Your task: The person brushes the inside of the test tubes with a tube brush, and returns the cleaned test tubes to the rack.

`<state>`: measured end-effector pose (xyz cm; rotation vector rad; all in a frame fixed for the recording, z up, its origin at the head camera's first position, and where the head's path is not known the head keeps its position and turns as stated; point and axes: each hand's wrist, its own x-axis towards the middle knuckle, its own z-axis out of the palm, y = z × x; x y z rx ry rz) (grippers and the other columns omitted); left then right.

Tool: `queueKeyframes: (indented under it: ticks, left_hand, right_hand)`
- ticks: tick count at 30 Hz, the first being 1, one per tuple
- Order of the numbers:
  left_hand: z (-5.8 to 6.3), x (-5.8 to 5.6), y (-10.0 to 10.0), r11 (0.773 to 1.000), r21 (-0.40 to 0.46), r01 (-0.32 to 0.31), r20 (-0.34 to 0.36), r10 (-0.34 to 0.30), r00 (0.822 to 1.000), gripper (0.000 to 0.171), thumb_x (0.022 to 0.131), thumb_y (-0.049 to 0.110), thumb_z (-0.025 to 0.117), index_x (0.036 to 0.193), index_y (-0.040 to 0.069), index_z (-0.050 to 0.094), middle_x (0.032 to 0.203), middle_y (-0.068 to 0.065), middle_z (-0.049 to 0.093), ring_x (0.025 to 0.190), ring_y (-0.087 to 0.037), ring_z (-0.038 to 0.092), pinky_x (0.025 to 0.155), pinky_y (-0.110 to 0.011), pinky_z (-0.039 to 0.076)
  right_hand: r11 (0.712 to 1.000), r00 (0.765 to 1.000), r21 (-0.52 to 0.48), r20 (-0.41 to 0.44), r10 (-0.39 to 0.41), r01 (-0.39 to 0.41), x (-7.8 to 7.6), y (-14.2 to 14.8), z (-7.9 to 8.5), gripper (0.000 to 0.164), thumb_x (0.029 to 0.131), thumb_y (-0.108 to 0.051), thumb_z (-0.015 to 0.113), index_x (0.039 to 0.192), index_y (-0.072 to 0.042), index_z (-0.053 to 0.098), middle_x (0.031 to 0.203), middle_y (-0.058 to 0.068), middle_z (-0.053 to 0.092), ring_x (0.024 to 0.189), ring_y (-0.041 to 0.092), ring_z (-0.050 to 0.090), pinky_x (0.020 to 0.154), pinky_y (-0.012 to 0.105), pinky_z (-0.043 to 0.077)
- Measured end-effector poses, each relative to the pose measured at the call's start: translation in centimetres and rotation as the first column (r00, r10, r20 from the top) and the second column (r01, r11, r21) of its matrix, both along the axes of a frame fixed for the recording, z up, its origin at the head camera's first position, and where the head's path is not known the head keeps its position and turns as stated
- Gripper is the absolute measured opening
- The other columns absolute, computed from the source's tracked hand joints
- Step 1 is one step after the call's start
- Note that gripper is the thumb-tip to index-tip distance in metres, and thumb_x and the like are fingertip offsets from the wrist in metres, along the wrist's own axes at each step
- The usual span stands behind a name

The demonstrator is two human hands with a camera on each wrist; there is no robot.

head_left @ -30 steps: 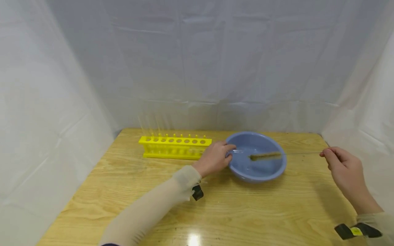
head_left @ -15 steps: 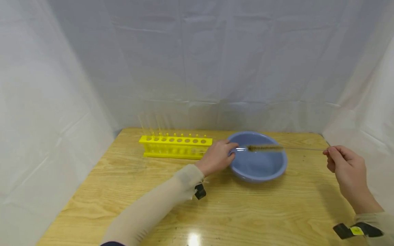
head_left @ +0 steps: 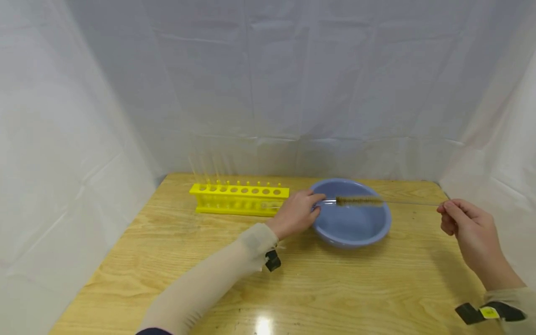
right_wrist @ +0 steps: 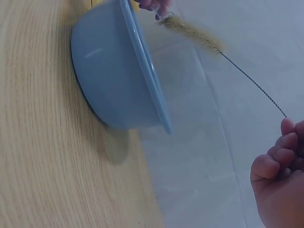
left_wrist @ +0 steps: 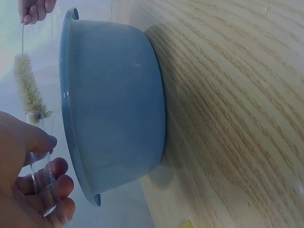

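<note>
My left hand grips a clear glass test tube, held sideways at the left rim of the blue basin. Far to the right, my right hand pinches the thin twisted wire of a test tube brush. The tan bristles hang over the basin, and their tip sits right at the tube's mouth in the left wrist view. Most of the bristle length is outside the tube. In the head view my left fingers hide part of the tube.
Behind my left hand stands a yellow test tube rack with several round holes. A few clear tubes stand in its left end. All rest on a wooden table, with white sheeting at the back and sides.
The brush has risen slightly and moved left, so its tip has come from over the basin to the tube's mouth. My left hand has shifted slightly right.
</note>
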<state>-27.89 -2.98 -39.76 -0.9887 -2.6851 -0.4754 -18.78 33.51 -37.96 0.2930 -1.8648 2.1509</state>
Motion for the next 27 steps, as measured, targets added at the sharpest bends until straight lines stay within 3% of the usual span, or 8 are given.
queueKeyframes:
  ticks: [4,13,19,27]
  left_hand:
    - [0.01,0.05,-0.04,1.000,-0.001,0.003,0.010,-0.003,1.000,0.035,0.100,0.021,0.058,0.133,0.013,0.065,0.119,-0.005,0.069,0.104,-0.021,0.066,0.093,-0.036,0.052]
    - [-0.39,-0.38,-0.31,0.998,0.059,0.026,0.022,-0.027,0.999,0.034,0.101,0.019,0.057,0.132,0.010,0.066,0.123,-0.007,0.069,0.108,-0.022,0.066,0.095,-0.034,0.053]
    - [-0.62,-0.81,-0.88,0.993,0.108,0.035,0.023,-0.038,0.999,0.032,0.101,0.018,0.058,0.131,0.009,0.066,0.120,-0.007,0.069,0.103,-0.020,0.066,0.092,-0.032,0.054]
    - [-0.43,-0.52,-0.95,0.993,0.098,0.068,0.076,-0.075,0.994,0.036,0.103,0.021,0.057,0.136,0.010,0.063,0.127,-0.007,0.067,0.108,-0.020,0.066,0.095,-0.033,0.053]
  right_hand:
    - [0.995,0.996,-0.053,-0.009,0.083,-0.084,-0.12,0.11,0.04,0.022,0.103,-0.007,0.051,0.095,0.006,0.067,0.082,0.004,0.063,0.063,0.019,0.037,0.060,0.035,0.023]
    - [0.988,0.988,-0.007,0.017,0.155,-0.155,-0.07,0.63,0.01,0.022,0.105,-0.010,0.049,0.099,0.003,0.065,0.086,0.003,0.061,0.064,0.022,0.031,0.060,0.036,0.022]
    - [0.988,0.995,0.118,0.028,0.097,-0.099,0.26,0.68,0.04,0.021,0.105,-0.012,0.051,0.100,0.000,0.067,0.076,0.004,0.054,0.063,0.021,0.034,0.059,0.035,0.024]
    - [0.987,0.995,0.139,0.061,0.076,-0.084,-0.11,0.86,-0.02,0.021,0.104,-0.013,0.052,0.099,-0.002,0.069,0.071,0.004,0.053,0.062,0.020,0.037,0.058,0.036,0.026]
